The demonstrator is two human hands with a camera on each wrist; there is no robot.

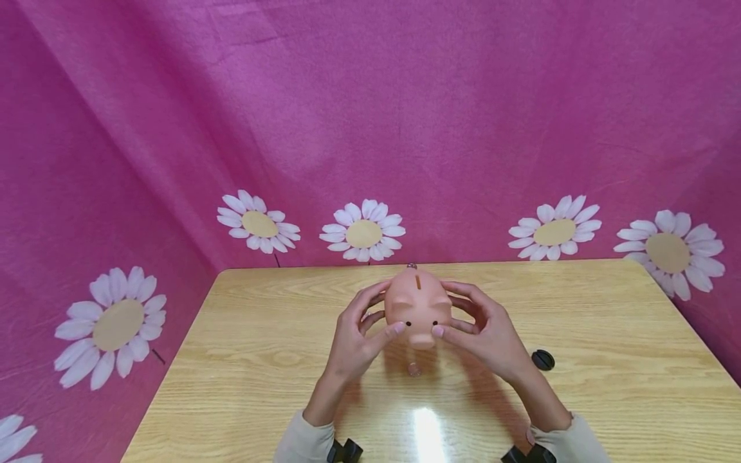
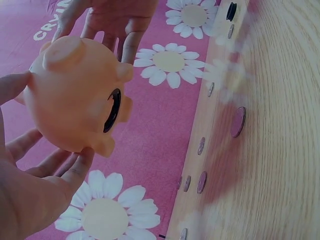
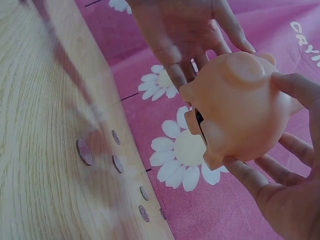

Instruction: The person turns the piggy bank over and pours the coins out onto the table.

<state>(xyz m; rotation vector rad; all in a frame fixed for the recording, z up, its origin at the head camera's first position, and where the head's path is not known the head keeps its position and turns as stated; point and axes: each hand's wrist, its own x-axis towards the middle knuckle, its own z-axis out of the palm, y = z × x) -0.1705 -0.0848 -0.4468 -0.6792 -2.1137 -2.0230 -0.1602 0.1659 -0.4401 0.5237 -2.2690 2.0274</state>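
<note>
A pink piggy bank hangs above the table between both hands, its snout facing me and its coin slot on top. My left hand holds one side of it, thumb beside the snout and fingers curled round the flank. The right hand grips the opposite side in the same way. On the underside, among the short legs, the left wrist view shows a dark round opening. A black round plug lies on the table to the right of the right hand.
Several coins lie scattered on the wooden table beneath the bank, among them a larger coin and a smaller coin. A pink cloth with white daisies hangs behind the table and along its left side.
</note>
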